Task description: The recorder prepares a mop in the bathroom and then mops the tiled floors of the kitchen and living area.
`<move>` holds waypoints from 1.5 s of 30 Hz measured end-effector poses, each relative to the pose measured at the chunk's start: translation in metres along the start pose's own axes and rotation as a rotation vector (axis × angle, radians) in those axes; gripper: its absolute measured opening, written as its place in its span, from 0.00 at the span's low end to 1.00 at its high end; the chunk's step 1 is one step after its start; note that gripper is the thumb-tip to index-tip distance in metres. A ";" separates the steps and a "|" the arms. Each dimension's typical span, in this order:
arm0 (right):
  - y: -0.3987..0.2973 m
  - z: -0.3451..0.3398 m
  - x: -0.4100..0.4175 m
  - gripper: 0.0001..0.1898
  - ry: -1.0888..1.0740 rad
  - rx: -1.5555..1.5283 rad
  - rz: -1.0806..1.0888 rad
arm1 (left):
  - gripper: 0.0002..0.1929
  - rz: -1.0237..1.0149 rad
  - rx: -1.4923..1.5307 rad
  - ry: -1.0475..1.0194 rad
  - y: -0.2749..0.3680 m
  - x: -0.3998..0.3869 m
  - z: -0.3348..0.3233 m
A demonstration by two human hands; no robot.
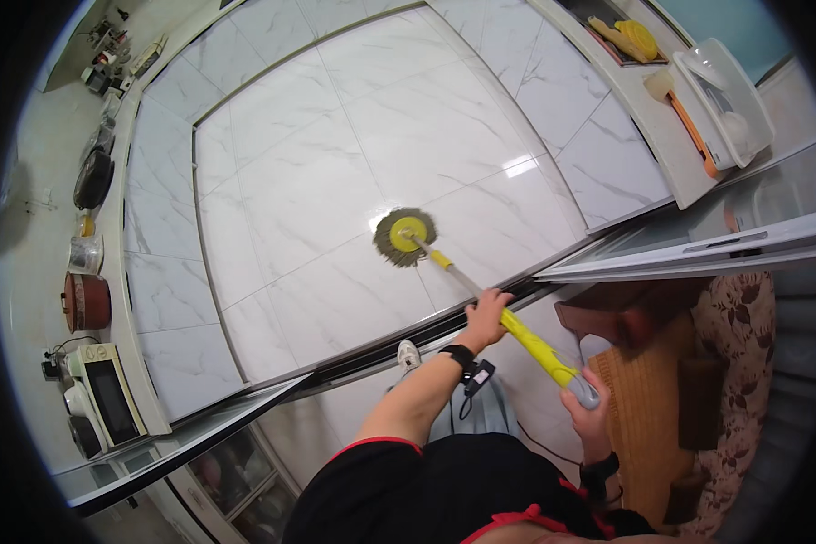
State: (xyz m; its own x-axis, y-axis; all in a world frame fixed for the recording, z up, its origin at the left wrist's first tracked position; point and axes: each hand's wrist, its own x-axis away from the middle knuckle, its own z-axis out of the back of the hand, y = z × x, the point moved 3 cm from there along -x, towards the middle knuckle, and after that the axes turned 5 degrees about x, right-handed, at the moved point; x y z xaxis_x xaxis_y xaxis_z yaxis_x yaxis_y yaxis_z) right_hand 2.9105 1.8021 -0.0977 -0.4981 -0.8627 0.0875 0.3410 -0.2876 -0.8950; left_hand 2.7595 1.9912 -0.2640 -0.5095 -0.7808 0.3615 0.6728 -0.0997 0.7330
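Note:
A spin mop with a yellow handle slants from my body out over the doorway. My left hand wraps the pole where the grey shaft meets the yellow sleeve. Lower down, my right hand grips the grey end of the handle. The round mop head, with a yellow disc and grey-brown strands, rests on the white marble-patterned tile floor beyond the threshold. Dark bands circle both wrists.
A sliding-door track crosses the floor before my shoe. A glass door panel stands right. Counters hold a microwave, brown pot and plastic bin. A brown mat-covered seat is close on my right.

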 end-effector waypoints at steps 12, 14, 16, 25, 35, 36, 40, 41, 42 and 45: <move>0.015 0.130 0.046 0.28 0.317 0.309 0.086 | 0.23 -0.441 0.115 -0.182 0.139 -0.029 -0.122; -0.002 0.147 0.046 0.29 0.340 0.273 0.032 | 0.24 -0.439 0.118 -0.156 0.151 -0.010 -0.112; 0.024 0.180 0.045 0.28 0.309 0.251 0.117 | 0.27 -0.426 0.087 -0.267 0.150 0.007 -0.092; 0.063 0.125 0.015 0.31 0.093 0.141 0.188 | 0.25 -0.293 0.200 -0.170 0.023 0.039 0.002; -0.034 -0.279 -0.057 0.28 -0.495 0.123 0.221 | 0.17 0.219 0.202 0.404 -0.264 0.079 0.216; -0.032 -0.324 -0.051 0.28 -0.509 0.077 0.261 | 0.16 0.286 0.172 0.458 -0.300 0.089 0.232; -0.077 -0.485 -0.006 0.28 -0.754 0.212 0.408 | 0.13 0.478 0.127 0.656 -0.442 0.160 0.291; -0.090 -0.519 0.007 0.24 -0.802 0.088 0.407 | 0.12 0.516 0.108 0.679 -0.467 0.181 0.301; -0.113 -0.546 0.021 0.22 -0.861 0.059 0.365 | 0.12 0.569 0.116 0.674 -0.485 0.204 0.312; -0.125 -0.593 0.049 0.23 -0.999 0.026 0.385 | 0.12 0.743 0.144 0.651 -0.511 0.262 0.325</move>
State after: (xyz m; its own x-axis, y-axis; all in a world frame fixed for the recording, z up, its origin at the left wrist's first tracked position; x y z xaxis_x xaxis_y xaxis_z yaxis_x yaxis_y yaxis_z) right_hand 2.3705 2.0427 -0.2406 0.5213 -0.8433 0.1305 0.3589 0.0779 -0.9301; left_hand 2.1081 2.0377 -0.3563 0.4366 -0.8048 0.4021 0.6079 0.5934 0.5276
